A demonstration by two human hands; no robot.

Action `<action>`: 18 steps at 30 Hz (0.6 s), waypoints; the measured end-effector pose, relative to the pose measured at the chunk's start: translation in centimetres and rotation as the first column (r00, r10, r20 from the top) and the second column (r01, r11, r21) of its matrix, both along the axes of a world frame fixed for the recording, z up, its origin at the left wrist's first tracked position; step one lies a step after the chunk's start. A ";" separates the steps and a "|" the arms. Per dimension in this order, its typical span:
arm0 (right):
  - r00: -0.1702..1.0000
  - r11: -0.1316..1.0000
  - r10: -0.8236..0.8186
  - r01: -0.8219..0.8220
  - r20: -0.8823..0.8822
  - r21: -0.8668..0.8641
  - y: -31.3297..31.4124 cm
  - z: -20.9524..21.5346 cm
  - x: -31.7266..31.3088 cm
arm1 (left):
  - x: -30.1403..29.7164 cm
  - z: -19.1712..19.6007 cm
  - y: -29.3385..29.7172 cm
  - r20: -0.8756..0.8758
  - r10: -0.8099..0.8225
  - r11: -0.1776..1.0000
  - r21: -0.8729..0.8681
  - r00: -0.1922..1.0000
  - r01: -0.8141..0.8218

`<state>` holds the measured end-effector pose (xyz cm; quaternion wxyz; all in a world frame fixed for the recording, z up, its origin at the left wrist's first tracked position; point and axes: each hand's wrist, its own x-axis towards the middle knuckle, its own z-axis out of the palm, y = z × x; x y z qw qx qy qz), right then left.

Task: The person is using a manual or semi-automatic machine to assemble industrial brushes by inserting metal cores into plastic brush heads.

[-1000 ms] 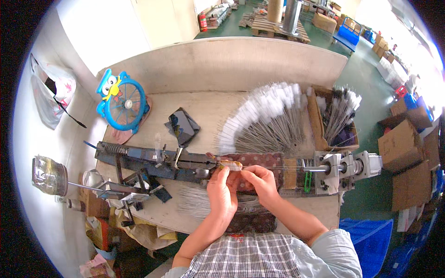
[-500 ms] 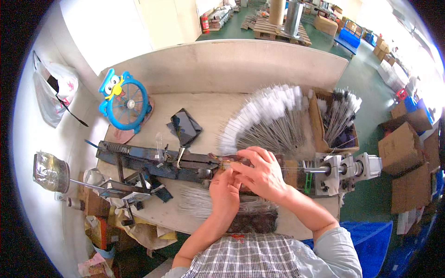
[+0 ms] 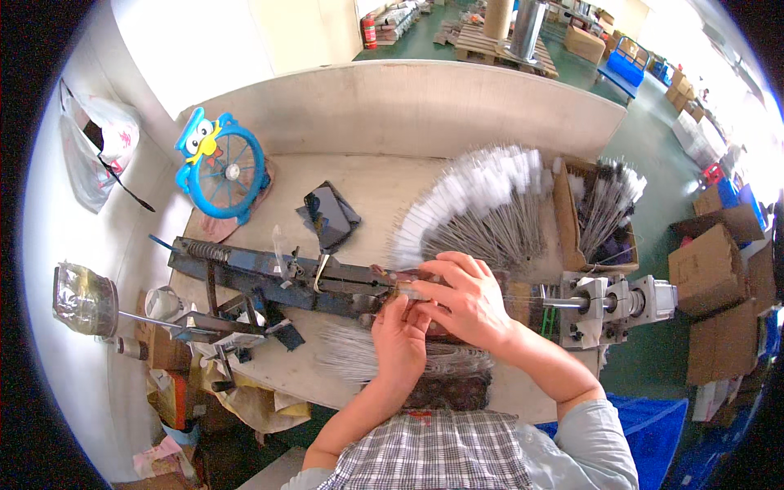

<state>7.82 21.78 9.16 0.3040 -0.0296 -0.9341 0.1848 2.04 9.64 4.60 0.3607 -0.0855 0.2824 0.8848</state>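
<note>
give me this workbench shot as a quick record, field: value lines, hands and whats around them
setting: wooden workbench in a factory hall
left hand: fingertips at the dark metal jig, pinching something small that I cannot make out
right hand: arched over the same spot, covering it
behind hands: fan of white-tipped wire brushes
near edge: bundle of bare wires
right side: cardboard box of brushes; grey motor unit
left side: blue owl-shaped fan; black phone
</note>
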 end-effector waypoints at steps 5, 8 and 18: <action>1.000 0.998 0.007 -0.008 0.017 0.056 0.3 0.0 0.4 | 0.2 -0.2 0.2 -0.061 0.025 0.995 -0.090 0.998 -0.030; 1.000 0.998 0.004 -0.004 0.007 0.058 0.3 -0.2 0.5 | 0.1 -0.3 0.2 -0.073 0.013 0.996 -0.082 0.997 -0.019; 0.998 1.000 0.021 -0.020 -0.057 0.017 -0.1 -0.6 -0.1 | 0.1 -0.2 0.3 -0.031 0.021 0.997 -0.079 0.999 -0.023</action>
